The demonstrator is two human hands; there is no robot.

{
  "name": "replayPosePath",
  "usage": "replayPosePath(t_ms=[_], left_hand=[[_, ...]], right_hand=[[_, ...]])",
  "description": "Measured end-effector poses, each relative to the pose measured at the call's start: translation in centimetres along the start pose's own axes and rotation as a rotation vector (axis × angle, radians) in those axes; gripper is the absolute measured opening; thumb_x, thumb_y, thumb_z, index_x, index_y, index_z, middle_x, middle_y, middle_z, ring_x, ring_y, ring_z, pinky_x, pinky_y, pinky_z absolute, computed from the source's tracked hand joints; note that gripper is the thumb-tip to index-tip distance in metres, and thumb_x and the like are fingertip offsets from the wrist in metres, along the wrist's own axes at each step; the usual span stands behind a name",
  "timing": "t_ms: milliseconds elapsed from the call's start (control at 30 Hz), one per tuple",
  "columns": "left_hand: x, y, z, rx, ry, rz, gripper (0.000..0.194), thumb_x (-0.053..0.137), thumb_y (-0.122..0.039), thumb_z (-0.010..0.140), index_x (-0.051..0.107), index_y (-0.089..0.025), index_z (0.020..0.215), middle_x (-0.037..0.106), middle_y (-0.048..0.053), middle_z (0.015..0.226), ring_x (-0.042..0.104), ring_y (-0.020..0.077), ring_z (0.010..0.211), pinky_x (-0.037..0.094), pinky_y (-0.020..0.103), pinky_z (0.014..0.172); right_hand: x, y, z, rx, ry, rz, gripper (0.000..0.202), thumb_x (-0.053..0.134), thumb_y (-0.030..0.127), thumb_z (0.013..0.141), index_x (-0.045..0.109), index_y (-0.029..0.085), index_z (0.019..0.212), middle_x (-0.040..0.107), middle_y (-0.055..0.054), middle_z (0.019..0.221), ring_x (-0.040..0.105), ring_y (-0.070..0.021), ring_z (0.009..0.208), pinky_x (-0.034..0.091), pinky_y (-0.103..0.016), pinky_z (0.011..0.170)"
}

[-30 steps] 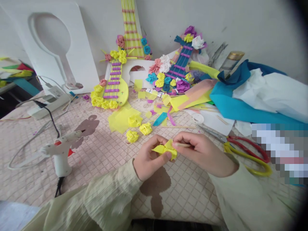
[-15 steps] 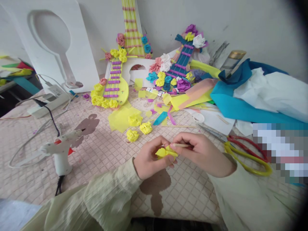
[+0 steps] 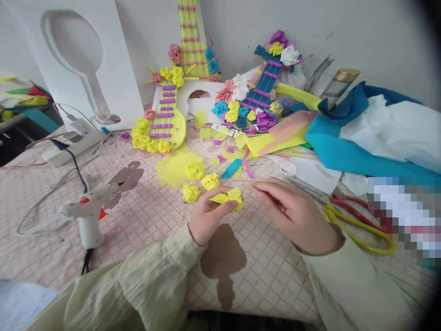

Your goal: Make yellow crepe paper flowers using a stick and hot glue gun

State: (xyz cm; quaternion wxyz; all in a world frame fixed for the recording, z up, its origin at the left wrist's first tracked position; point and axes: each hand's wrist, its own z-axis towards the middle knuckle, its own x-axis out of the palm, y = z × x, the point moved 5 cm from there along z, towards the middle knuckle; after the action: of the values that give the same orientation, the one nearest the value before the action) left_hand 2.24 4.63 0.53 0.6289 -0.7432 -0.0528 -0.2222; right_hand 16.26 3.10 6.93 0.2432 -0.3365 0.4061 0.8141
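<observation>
- Yellow flower (image 3: 236, 194): near middle, above the desk (image 3: 148, 220), pinched between the left hand's (image 3: 205, 223) thumb and fingers; its loose pointed flaps suggest it is only partly shaped.
- Right hand (image 3: 303, 220): just to the right, apart from it, fingers curled; whether they pinch anything I cannot tell.
- Three ruffled flowers (image 3: 210, 182): just beyond the left hand, seemingly finished.
- Yellow sheets (image 3: 168, 170): farther left, flat, apparently unused.
- Far side: small yellow guitar (image 3: 177, 125) and blue guitar (image 3: 269, 72), already trimmed with flowers.

The small folded paper flower (image 3: 233, 197) is bright yellow. The bench (image 3: 148, 220) is pale pinkish, with a brown diamond grid. The metal scissors (image 3: 332, 212) have one red handle, one yellow; the pistol-shaped glue gun (image 3: 90, 226) is white and red.
</observation>
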Motion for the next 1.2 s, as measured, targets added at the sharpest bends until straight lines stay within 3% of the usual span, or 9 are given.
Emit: replayPosePath(t_ms=[300,467,600,867,1200], left_hand=[[0.0,-0.5,-0.4,0.067,-0.007,0.211,0.019,0.068,-0.024,0.066,0.060,-0.016,0.082,0.061,0.001,0.078,0.056,0.0111,0.066,0.048,0.025,0.062],[0.0,-1.2,-0.6,0.241,0.008,0.484,0.016,0.062,-0.028,0.074,0.063,-0.016,0.085,0.064,0.004,0.081,0.058,0.0151,0.074,0.048,0.027,0.066],[0.1,-1.4,-0.6,0.292,0.043,0.617,0.018,0.055,-0.030,0.080,0.065,-0.016,0.084,0.067,0.006,0.082,0.060,0.0166,0.077,0.048,0.027,0.068],[0.4,-1.8,-0.7,0.336,0.056,0.663,0.019,0.054,-0.030,0.081,0.065,-0.015,0.083,0.067,0.006,0.081,0.061,0.0169,0.076,0.048,0.028,0.069],[0.1,-1.6,-0.6,0.315,0.037,0.651,0.021,0.055,-0.032,0.080,0.066,-0.015,0.084,0.069,0.006,0.080,0.062,0.0158,0.074,0.050,0.025,0.064]], right_hand=[[0.7,-0.1,-0.2,0.045,0.043,-0.005,0.014,0.048,0.020,0.083,0.061,0.020,0.087,0.069,-0.002,0.079,0.057,-0.0108,0.057,0.047,-0.025,0.056],[0.9,0.2,-0.3,-0.006,0.078,0.003,0.016,0.045,0.018,0.084,0.061,0.020,0.087,0.069,-0.003,0.081,0.061,-0.0133,0.068,0.048,-0.027,0.064],[1.1,0.1,-0.4,-0.007,0.080,0.011,0.018,0.045,0.019,0.085,0.061,0.020,0.091,0.069,-0.004,0.085,0.061,-0.0134,0.069,0.049,-0.027,0.064],[1.2,0.2,-0.3,-0.063,0.078,0.058,0.024,0.042,0.015,0.086,0.060,0.020,0.102,0.064,-0.006,0.098,0.059,-0.0135,0.087,0.050,-0.026,0.074],[1.2,0.9,-0.7,-0.185,-0.054,-0.025,0.024,0.046,0.008,0.083,0.063,0.017,0.097,0.064,-0.006,0.090,0.060,-0.0120,0.080,0.051,-0.024,0.068]])
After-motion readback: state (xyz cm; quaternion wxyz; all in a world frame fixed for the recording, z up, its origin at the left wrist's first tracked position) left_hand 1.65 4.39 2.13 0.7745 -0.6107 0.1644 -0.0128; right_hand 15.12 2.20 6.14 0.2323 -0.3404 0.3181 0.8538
